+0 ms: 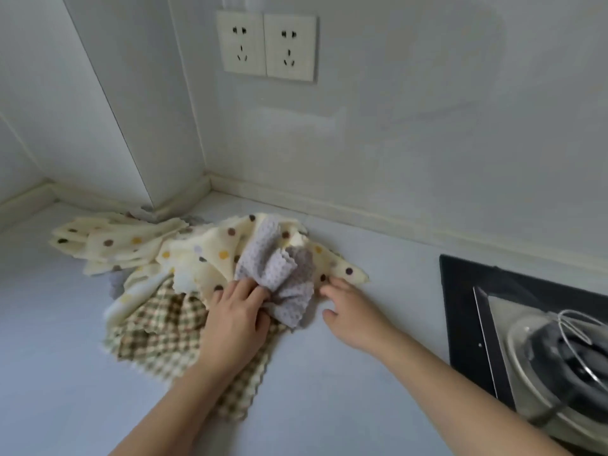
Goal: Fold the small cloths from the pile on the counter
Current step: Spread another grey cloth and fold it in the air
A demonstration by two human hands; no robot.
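At frame centre on the surface (329,373), the left grip (235,319) pinches one grey cloth (276,274) atop the pile (131,251); the right grip (352,314), fingers spread, touches a dotted cloth (345,269). One checked cloth (158,337) lies beneath.

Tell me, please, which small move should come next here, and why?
Probably lift the grey cloth clear of the pile. The left hand pinches it, but it lies bunched on the dotted cloths; the right hand is open beside it, free to take another edge.
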